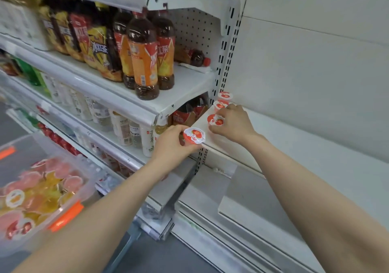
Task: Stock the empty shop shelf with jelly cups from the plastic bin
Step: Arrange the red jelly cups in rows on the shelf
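On the white shelf [294, 146] at the right, stocking looks barely begun. A single row of jelly cups runs along the left edge, and the rest of the board lies bare towards the right. Judging by that, most of the job is still to do.

Four cups with red fruit lids are up at the shelf. The rear cup [225, 95] stands by the perforated upright, and the second cup [220, 105] stands just in front of it. The third cup [215, 120] comes next and appears to rest on the board. The right grip [233, 123] has its thumb and fingers curled round that one, as if setting it in line. The left grip [172, 140] pinches the fourth cup [194, 135] from the side, lid up, at the front left corner of the shelf. Whether that cup already touches the board I cannot tell. By the look of it, it will go next in the row.

The plastic bin [89, 185] stands low on the left, well apart from the shelf. It holds a heap of cups in pink, yellow and red, too blurred and piled to count, though plainly many remain. So there are three cups in place, one in hand and one bin still well filled.
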